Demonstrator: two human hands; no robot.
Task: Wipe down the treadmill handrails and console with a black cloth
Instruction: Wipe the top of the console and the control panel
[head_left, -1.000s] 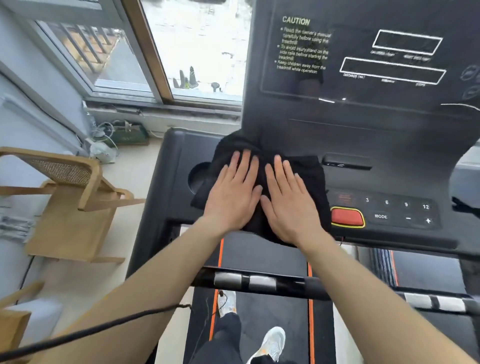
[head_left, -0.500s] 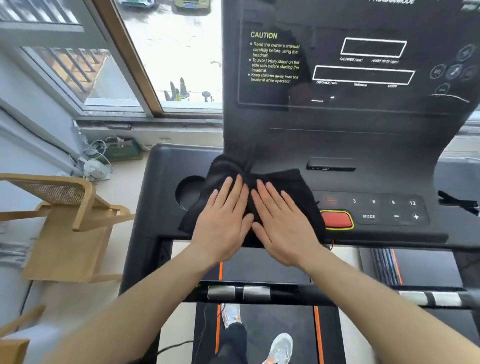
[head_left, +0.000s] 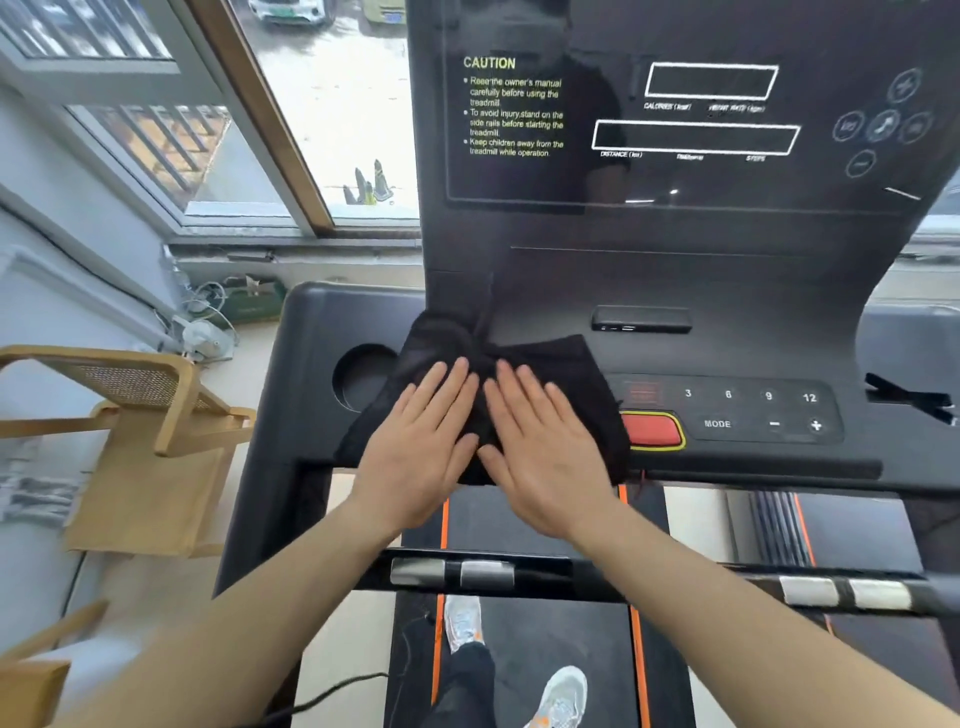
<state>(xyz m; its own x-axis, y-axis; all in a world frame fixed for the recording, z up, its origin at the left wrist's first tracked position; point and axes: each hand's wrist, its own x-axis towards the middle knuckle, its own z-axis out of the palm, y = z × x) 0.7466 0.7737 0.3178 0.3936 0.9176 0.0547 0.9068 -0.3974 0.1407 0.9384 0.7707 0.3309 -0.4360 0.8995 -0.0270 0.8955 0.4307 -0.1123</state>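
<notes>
Your cloth (head_left: 550, 364) is soft, light and limp, bunched into a ridge toward the console's (head_left: 675, 291) upright back. It will slide easily on the smooth plastic but fold if pushed from one edge, so drive it from on top with flat palms, as you are placed now.

At the console's left end the cup well (head_left: 356, 382) sits just beside the cloth; the fabric could sag into it. Your left hand (head_left: 415, 447) lies flat and spread on the cloth, gripping nothing. Your right hand (head_left: 540, 452) does the same, touching the left. The cloth's right edge seems to reach the red button (head_left: 652, 431), though blur hides the contact. Beyond lie the keys (head_left: 748, 410), then open console. The near edge drops to the handrail (head_left: 519, 574).
</notes>
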